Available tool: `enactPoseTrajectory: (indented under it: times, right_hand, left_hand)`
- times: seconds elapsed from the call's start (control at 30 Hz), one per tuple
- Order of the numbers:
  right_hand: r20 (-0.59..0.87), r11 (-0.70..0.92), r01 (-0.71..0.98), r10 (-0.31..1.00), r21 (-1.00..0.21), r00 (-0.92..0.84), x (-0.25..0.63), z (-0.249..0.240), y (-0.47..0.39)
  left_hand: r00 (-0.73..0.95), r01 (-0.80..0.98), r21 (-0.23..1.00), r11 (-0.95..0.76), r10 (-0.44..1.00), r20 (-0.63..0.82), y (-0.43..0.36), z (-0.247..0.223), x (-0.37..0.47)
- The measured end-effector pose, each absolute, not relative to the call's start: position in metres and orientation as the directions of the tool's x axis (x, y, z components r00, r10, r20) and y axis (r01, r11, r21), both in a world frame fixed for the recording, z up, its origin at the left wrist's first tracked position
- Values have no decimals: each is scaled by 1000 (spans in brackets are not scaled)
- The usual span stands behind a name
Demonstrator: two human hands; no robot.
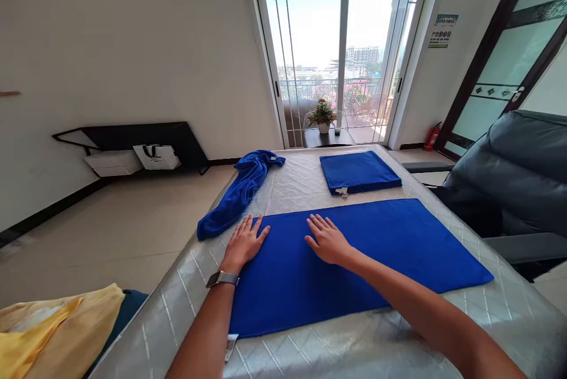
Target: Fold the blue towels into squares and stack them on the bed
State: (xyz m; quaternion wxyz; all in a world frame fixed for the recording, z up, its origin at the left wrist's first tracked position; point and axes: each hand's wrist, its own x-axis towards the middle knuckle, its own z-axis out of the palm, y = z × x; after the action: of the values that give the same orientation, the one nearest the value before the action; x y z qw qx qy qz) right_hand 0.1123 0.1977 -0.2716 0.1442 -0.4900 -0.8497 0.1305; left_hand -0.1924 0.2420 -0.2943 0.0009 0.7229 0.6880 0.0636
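Observation:
A blue cloth point(354, 249) is spread flat on a quilted, silvery-white mattress point(177, 308), with a white tag at its near left corner. My left hand point(245, 241) lies with fingers spread at the cloth's far left corner; a watch is on that wrist. Palm down on the middle of the same cloth is my right hand point(326, 241), its fingers apart. Behind the cloth, toward the right, sits a neat stack of folded blue cloths point(359, 171) with white tags showing. A crumpled blue cloth point(239, 193) rests along the mattress's left edge, beyond my left hand.
A dark armchair point(522, 172) stands close by the mattress on the right. Yellow fabric point(57, 332) is at the lower left. Beyond the far edge, a small table point(328, 139) holds a potted plant point(323, 116). A black bench point(146, 134) with bags is by the left wall.

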Motion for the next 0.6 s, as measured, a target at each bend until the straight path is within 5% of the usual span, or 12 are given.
enactPoseTrajectory:
  times: [0.23,0.6]
  right_hand:
    - [32,390,861,915,-328,-402,109,-281,220]
    - [36,-128,989,991,-77,131,420,-315,240]
  left_hand:
    - [43,995,84,-50,995,89,241,-294,-193]
    - [63,992,103,-72,994,94,253,-309,-207]
